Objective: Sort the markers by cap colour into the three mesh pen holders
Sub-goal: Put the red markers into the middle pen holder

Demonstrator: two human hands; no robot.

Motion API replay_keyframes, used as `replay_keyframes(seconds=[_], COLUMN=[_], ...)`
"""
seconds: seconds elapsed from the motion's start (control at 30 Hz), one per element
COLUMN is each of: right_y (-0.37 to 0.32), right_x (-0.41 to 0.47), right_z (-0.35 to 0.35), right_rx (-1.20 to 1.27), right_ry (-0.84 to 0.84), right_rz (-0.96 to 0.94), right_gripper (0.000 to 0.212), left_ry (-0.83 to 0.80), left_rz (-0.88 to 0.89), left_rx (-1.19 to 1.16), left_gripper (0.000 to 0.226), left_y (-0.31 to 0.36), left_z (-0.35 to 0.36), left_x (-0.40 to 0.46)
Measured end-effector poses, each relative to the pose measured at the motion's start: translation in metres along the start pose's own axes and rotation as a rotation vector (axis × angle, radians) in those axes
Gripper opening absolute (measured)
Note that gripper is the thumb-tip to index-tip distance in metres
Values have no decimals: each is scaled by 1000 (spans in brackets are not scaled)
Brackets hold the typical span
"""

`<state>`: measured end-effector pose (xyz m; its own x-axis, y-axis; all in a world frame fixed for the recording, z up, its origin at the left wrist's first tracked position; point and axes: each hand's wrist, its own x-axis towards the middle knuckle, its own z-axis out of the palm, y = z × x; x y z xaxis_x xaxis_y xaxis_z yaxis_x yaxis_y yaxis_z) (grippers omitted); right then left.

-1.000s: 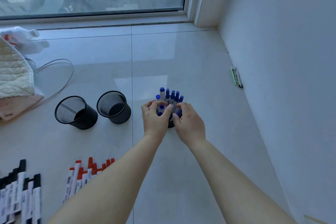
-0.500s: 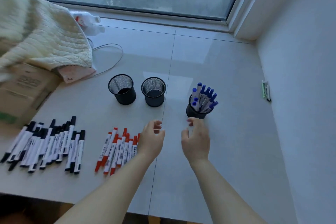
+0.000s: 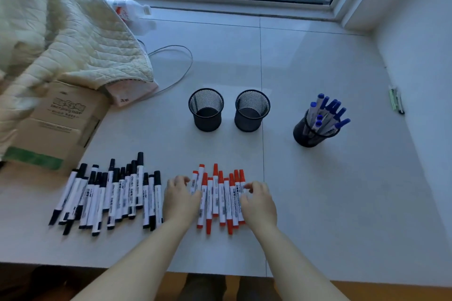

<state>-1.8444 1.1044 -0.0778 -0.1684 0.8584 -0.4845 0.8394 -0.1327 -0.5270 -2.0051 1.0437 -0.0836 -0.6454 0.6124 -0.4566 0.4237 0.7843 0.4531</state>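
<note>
Loosely, both hands (image 3: 181,199) (image 3: 259,203) flanking red markers (image 3: 217,198)

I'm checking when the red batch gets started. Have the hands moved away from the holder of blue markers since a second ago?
Yes. Both the left hand and right hand left the blue-marker holder, coming nearer the person to flank the red markers.

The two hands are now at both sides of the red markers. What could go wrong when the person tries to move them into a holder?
1. The left hand and right hand flank the whole row of red markers; scooped together, some may slip and roll.
2. The black markers lie just beside the left hand, so one might be swept in.
3. The two empty holders look light; a full bundle could tip one.
</note>
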Motion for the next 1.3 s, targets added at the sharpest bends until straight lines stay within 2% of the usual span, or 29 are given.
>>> replay_keyframes(seconds=[0.1,0.27,0.53,0.7,0.87,1.03,1.13,1.3], right_y=[-4,-3,2,3,2,3,3,2], right_x=[4,14,24,28,31,41,46,45], right_z=[10,17,21,24,24,10,2,2], right_rx=[-46,-98,-113,-158,-167,-243,-160,-94], right_ry=[6,5,-12,-4,12,-60,-75,-188], right_rz=[60,117,134,127,138,119,159,88], right_gripper=[32,42,38,38,30,27,27,16], left_ry=[-56,-65,7,2,-14,-75,-119,-212], left_rz=[-8,-21,-27,-46,-82,-144,-195,-110], left_rx=[41,55,79,143,118,22,-15,-73], left_gripper=[52,52,41,31,31,14,16,16], left_y=[-7,-10,-10,-6,-1,0,3,6], left_z=[5,17,27,26,21,13,9,13], left_x=[6,10,12,14,16,17,22,17])
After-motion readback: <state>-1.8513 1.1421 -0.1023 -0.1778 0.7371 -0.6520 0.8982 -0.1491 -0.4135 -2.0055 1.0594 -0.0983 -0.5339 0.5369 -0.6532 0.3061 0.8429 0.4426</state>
